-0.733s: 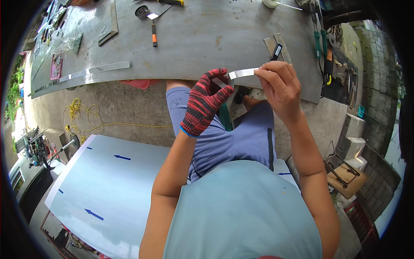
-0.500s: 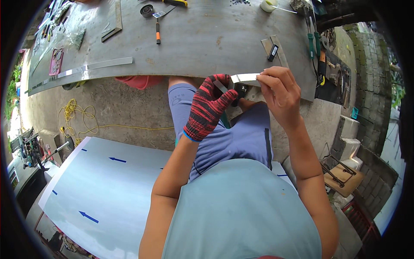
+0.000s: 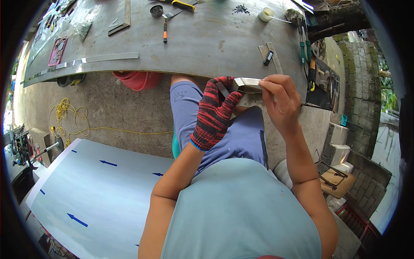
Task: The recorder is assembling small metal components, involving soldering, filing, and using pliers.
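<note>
My left hand [image 3: 213,114], in a red-and-black knit glove, is closed on a short, shiny bent metal strip [image 3: 249,85] in front of the table's near edge. Part of the strip shows between the gloved thumb and fingers; the rest of that end is hidden in the palm. The bare fingertips of my right hand [image 3: 281,101] pinch the strip's other end. Just beyond my right hand, a small black object [image 3: 268,58] lies on crossed flat metal pieces [image 3: 276,60] on the table.
The metal-topped table [image 3: 194,47] carries an orange-handled tool [image 3: 165,32], a dark coiled strip [image 3: 156,11], a long shiny strip [image 3: 99,58] and a white cup [image 3: 266,15]. Below are a red basin [image 3: 138,80], a yellow cord [image 3: 129,131] and a pale sheet [image 3: 103,190] with blue arrows.
The strip has tilted between my hands, so more of its bent faces and lower edge show. Both hands keep their hold. The whole view has shifted slightly.
</note>
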A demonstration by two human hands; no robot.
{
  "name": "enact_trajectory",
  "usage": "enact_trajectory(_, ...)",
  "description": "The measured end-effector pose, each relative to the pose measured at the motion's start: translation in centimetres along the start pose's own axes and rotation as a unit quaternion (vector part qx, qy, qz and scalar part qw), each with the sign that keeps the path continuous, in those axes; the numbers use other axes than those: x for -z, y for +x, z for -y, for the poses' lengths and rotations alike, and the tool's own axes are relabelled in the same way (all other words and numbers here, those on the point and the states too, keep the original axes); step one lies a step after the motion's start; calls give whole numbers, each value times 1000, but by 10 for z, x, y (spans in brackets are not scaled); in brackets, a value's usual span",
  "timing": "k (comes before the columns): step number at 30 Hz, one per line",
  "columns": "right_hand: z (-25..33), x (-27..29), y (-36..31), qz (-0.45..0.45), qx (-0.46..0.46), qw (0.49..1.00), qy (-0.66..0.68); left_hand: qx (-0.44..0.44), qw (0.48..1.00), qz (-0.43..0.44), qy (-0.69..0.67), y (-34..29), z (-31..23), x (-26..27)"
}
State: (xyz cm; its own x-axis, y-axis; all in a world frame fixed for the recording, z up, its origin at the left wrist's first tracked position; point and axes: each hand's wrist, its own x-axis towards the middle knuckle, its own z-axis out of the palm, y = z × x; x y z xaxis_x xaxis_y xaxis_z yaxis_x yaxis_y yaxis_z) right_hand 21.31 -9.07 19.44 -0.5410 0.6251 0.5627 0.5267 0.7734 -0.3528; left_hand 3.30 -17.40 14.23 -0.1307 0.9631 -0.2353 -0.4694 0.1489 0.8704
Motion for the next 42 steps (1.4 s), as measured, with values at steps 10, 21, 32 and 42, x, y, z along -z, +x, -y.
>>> enact_trajectory(10, 15, -7, -12, -39, -73, 995, 53, -209, 966, -22, 153, -12, -10, -12)
enact_trajectory(21, 2, -26, -28, -75, -193, 940, 273, -174, 985, -12, 12, -31, -1, -27)
enact_trajectory(32, -6, -26, -28, -24, -158, 947, 277, -242, 961, -11, 130, -33, -13, -29)
enact_trajectory(42, 10, -22, -12, -47, -160, 950, 263, -320, 926, -25, 198, -36, -15, -36)
